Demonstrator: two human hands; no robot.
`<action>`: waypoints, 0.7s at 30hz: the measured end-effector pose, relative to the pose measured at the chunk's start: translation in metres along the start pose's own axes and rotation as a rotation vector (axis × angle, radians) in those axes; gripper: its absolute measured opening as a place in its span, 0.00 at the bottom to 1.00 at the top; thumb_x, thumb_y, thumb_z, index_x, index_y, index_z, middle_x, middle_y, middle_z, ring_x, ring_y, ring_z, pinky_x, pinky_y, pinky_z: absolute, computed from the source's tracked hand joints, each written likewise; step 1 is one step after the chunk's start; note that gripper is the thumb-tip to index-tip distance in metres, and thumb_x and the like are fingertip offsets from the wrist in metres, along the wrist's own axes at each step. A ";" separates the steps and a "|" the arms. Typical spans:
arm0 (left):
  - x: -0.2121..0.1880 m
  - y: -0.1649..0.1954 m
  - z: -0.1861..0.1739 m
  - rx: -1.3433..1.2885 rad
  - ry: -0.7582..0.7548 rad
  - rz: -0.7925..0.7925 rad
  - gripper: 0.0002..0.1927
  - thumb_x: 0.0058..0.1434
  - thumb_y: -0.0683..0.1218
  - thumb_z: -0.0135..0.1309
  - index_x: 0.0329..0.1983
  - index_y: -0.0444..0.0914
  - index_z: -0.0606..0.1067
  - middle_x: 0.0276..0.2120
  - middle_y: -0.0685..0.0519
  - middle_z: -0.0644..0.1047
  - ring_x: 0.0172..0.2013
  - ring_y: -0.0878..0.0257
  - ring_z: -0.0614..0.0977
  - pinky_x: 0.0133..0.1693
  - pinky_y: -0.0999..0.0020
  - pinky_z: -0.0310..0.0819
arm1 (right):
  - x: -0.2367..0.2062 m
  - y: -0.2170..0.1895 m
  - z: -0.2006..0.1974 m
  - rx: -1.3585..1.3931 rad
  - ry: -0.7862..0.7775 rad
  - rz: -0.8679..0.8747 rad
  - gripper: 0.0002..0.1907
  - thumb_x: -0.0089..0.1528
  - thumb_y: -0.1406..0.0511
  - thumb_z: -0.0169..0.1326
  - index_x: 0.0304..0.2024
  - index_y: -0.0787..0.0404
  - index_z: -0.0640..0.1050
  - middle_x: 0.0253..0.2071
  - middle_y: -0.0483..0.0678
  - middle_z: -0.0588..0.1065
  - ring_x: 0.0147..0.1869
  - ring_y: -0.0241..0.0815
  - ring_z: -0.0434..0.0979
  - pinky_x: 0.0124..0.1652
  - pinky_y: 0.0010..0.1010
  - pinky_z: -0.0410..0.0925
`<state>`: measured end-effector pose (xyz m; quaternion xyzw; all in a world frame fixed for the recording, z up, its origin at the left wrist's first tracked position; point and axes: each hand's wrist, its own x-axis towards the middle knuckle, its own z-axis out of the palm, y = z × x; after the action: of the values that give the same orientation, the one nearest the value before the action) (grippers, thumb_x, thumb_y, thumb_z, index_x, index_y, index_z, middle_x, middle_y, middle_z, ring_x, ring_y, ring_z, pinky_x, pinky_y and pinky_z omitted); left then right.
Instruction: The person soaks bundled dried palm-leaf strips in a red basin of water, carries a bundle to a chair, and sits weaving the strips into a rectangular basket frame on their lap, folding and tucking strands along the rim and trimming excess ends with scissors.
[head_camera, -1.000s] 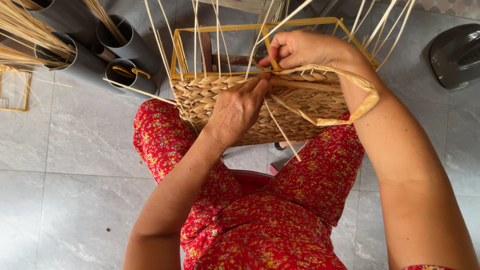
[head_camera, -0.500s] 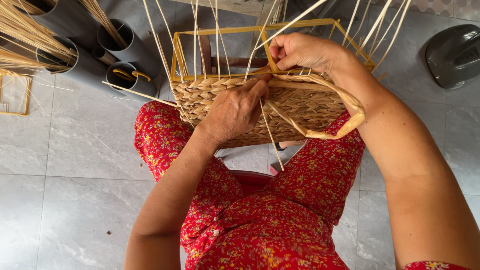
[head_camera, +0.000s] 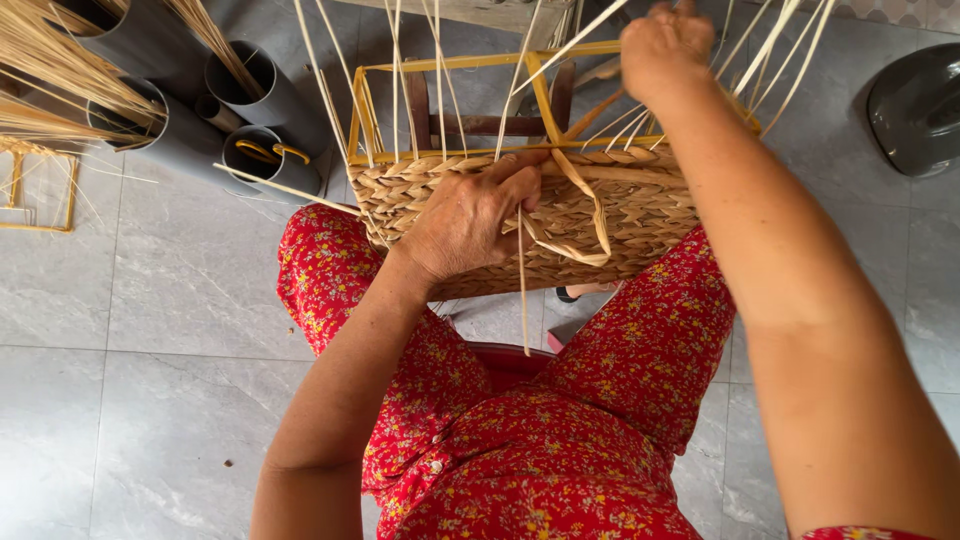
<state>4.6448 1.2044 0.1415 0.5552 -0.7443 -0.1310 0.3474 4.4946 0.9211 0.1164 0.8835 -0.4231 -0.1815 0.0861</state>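
The half-woven basket (head_camera: 600, 235) is held across the lap, between the knees, so that its open top faces away from the person and the woven wall is presented to both hands. Its yellow wire frame (head_camera: 450, 62) stands above the finished rows and keeps the upright straw stakes (head_camera: 400, 90) spaced for weaving.

The left hand (head_camera: 470, 215) is laid flat against the woven wall, fingers spread and pressed at the top row. The last stitch is thereby pinned, presumably so that it is not loosened.

The right hand (head_camera: 665, 45) is raised above the rim and closed on the flat weaving strand (head_camera: 580, 205), which is drawn upward. A slack loop of this strand hangs against the wall just beside the left fingertips.

Grey tubes (head_camera: 255, 95) holding spare straw are stood on the tiled floor (head_camera: 150, 300) to the left, within reach.
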 end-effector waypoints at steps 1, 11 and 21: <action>0.000 -0.001 0.000 0.001 -0.011 -0.010 0.21 0.45 0.42 0.67 0.37 0.39 0.68 0.62 0.49 0.75 0.34 0.54 0.85 0.33 0.61 0.81 | -0.004 0.001 -0.001 -0.018 0.050 -0.074 0.14 0.60 0.60 0.64 0.48 0.36 0.86 0.60 0.55 0.72 0.68 0.58 0.65 0.59 0.52 0.61; -0.002 -0.006 0.008 -0.013 0.043 0.042 0.20 0.46 0.42 0.68 0.37 0.39 0.69 0.61 0.47 0.75 0.33 0.57 0.86 0.33 0.62 0.81 | -0.020 -0.024 -0.016 0.466 -0.399 -0.443 0.13 0.65 0.63 0.56 0.50 0.47 0.85 0.43 0.47 0.84 0.44 0.45 0.82 0.48 0.40 0.71; 0.004 -0.007 0.008 -0.116 0.007 0.002 0.24 0.51 0.52 0.71 0.37 0.38 0.68 0.55 0.46 0.78 0.26 0.57 0.84 0.29 0.62 0.80 | 0.020 -0.028 0.016 0.025 -0.259 -0.080 0.18 0.55 0.61 0.68 0.47 0.58 0.84 0.49 0.53 0.80 0.55 0.51 0.79 0.51 0.43 0.70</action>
<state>4.6438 1.1964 0.1330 0.5339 -0.7347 -0.1715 0.3817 4.5199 0.9232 0.0882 0.8697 -0.3975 -0.2922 0.0122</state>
